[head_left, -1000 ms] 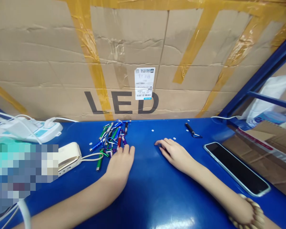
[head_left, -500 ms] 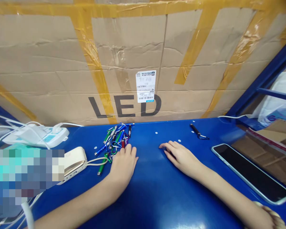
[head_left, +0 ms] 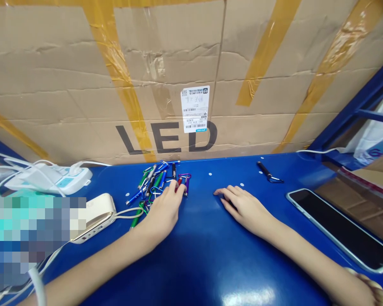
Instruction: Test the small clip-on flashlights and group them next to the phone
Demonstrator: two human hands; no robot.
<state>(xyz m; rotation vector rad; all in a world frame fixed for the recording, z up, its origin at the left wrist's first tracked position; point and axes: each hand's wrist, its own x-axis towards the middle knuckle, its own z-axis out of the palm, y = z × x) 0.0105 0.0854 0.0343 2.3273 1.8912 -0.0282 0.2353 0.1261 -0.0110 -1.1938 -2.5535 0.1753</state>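
A pile of small metal tubes with carabiner clips, like keychain flashlights (head_left: pixel 150 185), lies on the blue table in green, blue, black and silver. My left hand (head_left: pixel 166 206) is at the pile's right side, fingers closed around a red keychain flashlight (head_left: pixel 179 182) that shows between the fingertips. Just right of those fingers is a purple keychain flashlight (head_left: pixel 187 185) with its clip. My right hand (head_left: pixel 242 206) rests on the table, holding nothing, fingers loosely bent and thumb apart. Farther right, by itself, lies a black keychain flashlight (head_left: pixel 264 171).
A phone (head_left: pixel 341 229) lies to the right. On the left are a white power bank (head_left: pixel 98 214) with a cord loop, a power strip (head_left: pixel 67 178) and cables. A large taped cardboard box (head_left: pixel 166 93) stands along the back edge.
My left hand has shifted slightly right and away from me, and the red flashlight has moved with it. The purple one now lies right of the pile. My right hand stays put; the view tilts slightly.
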